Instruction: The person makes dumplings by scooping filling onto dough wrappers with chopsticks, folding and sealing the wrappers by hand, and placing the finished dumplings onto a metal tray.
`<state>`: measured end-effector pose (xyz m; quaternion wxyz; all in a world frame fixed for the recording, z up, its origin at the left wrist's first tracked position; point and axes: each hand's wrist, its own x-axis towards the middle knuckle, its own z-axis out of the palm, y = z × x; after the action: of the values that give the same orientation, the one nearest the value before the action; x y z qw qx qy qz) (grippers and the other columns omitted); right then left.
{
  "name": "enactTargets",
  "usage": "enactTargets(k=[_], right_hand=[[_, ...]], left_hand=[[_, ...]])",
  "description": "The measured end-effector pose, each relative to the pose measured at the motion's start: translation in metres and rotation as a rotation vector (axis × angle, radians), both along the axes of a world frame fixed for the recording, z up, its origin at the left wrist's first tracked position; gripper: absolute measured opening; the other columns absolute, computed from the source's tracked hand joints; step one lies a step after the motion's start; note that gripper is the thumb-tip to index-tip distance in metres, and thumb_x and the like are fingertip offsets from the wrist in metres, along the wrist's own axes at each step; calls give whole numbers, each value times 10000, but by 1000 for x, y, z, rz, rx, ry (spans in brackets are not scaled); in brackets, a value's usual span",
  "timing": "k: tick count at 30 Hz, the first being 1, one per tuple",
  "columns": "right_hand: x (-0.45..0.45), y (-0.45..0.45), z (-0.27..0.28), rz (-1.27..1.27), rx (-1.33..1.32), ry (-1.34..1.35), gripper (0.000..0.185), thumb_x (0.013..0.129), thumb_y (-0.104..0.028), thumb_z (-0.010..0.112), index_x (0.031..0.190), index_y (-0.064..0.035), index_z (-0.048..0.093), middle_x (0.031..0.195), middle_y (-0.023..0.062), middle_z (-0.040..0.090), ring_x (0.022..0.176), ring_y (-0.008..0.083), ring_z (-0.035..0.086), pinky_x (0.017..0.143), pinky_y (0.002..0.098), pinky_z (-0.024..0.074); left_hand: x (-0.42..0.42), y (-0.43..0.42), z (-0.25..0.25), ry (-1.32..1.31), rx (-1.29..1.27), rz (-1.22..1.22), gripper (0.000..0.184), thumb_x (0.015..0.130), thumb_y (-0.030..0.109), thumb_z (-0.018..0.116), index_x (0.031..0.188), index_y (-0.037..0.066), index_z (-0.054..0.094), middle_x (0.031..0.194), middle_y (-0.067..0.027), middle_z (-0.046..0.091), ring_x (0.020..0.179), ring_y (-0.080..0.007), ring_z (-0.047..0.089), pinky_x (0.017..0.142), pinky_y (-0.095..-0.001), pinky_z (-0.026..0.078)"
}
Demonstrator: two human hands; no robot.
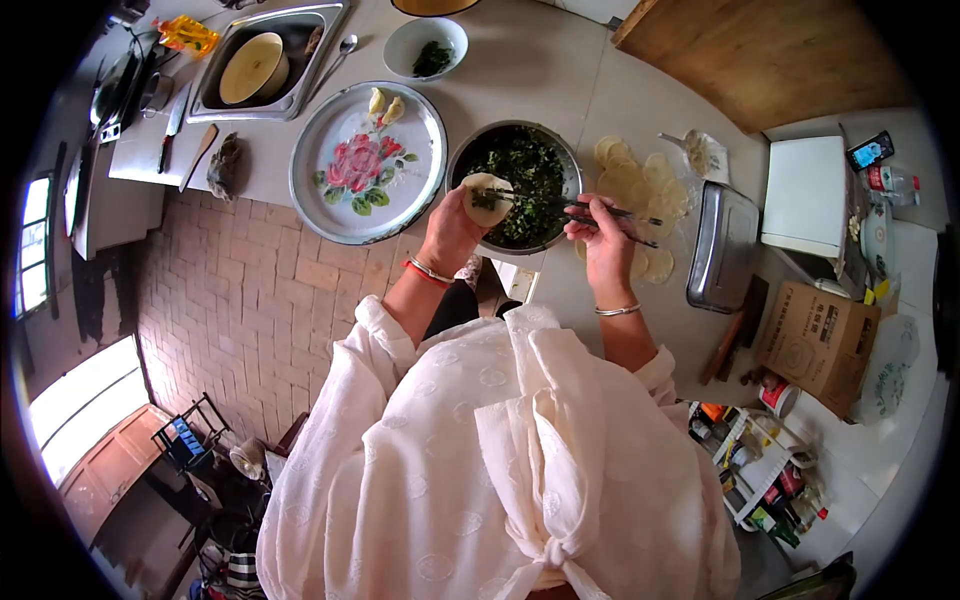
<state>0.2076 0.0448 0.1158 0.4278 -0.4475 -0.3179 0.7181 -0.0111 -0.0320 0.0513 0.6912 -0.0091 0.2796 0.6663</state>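
White blouse (pixel 430 440) across the bottom, we hold one dough wrapper (pixel 480 211) in our left hand (pixel 450 235) and chopsticks (pixel 576 205) in our right hand (pixel 605 240) at the upper-centre steel bowl (pixel 572 168) of chopped greens (pixel 540 165), two folded dumplings (pixel 394 110) on the upper-left floral tray (pixel 318 135), many flat wrappers (pixel 625 185) unfilled, upper right.

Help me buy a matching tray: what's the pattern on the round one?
The round tray has pinkish-red flowers with green leaves on white; see head view.
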Motion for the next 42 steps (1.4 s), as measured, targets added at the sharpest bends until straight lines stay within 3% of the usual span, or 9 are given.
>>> enactTargets(k=[5,9,18,23,33,38,42], right_hand=[[11,22,-11,-122,52,-2,212,963,-176,585,1030,10,660,876,133,706,654,176,672,596,271,545],[-1,39,-37,-192,118,-192,235,953,-189,605,1047,19,662,875,125,708,641,159,667,590,262,564],[-47,43,-67,-204,-17,-68,166,897,-135,661,955,20,677,831,149,705,613,201,682,565,279,576],[-44,45,-80,-209,-93,-2,167,917,-135,634,984,13,669,855,149,704,645,198,682,588,282,578],[-6,33,-37,-180,-103,138,207,950,-178,611,1017,10,666,881,150,706,663,185,673,629,273,568],[-5,3,23,-89,204,-41,224,984,-152,561,1062,38,650,916,147,706,705,155,679,643,261,565],[-9,-21,39,13,511,-263,207,991,-113,536,1059,53,639,971,148,694,736,148,679,669,252,567]], left_hand=[[-13,-23,-9,16,34,-16,440,1022,303,387,1337,11,485,1342,-141,546,1263,-289,513,1090,-453,401],[-19,-45,-10,5,-38,-29,437,1022,305,385,1330,15,491,1348,-142,546,1253,-288,529,1063,-429,434],[-28,-57,7,42,-96,25,435,1032,283,370,1350,5,472,1351,-139,547,1233,-281,551,1043,-412,466],[-31,-54,11,79,-63,37,448,1034,282,373,1374,-1,447,1360,-132,539,1233,-276,551,1038,-408,472],[-22,-13,5,21,50,0,467,1035,299,364,1370,-18,441,1361,-149,522,1250,-285,528,1058,-435,446],[-12,11,18,25,79,-25,472,1051,335,346,1338,-20,467,1326,-141,548,1233,-298,541,1058,-427,451],[-2,21,34,-10,73,-42,481,1054,363,343,1326,-12,471,1318,-143,555,1225,-302,551,1067,-426,445]])
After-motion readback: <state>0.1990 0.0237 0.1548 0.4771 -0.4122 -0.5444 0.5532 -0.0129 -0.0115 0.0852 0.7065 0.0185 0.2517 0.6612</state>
